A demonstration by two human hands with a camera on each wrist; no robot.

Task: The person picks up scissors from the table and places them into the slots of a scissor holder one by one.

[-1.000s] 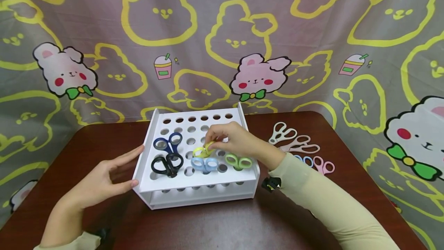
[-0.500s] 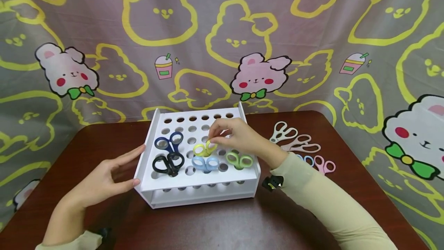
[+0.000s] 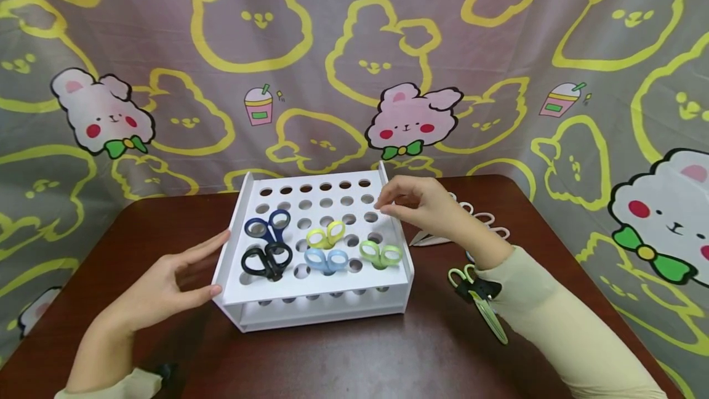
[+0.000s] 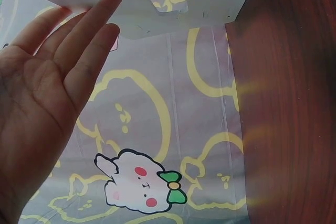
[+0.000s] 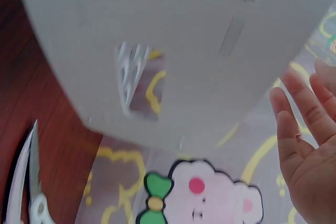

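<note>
- Our right hand (image 3: 423, 207) has let go of the yellow scissors (image 3: 325, 236). A moment ago its fingertips pinched the yellow handles; now it hovers over the rack's right rear corner, fingers loosely bent and holding nothing.
- The yellow scissors stand alone in a hole of the white rack (image 3: 288, 306), blades down, handles up, just behind the light blue scissors (image 3: 327, 260).
- We judge that insertion done: 5 pairs now sit in the rack, with the navy scissors (image 3: 268, 226), the black scissors (image 3: 267, 261) and the green scissors (image 3: 380, 253) making up the rest.
- Our left hand (image 3: 166, 282) rests flat against the rack's left wall, as before, fingers straight and together, gripping nothing. The left wrist view shows its fingertips (image 4: 107, 3) touching the white wall.
- The right hand has drifted toward the loose scissors on the brown table (image 3: 343, 356). A green pair (image 3: 480, 300) lies near our right sleeve, and pale handles (image 3: 487, 220) peek out behind the wrist.
- Many holes remain free, so we judge the work partway along.
</note>
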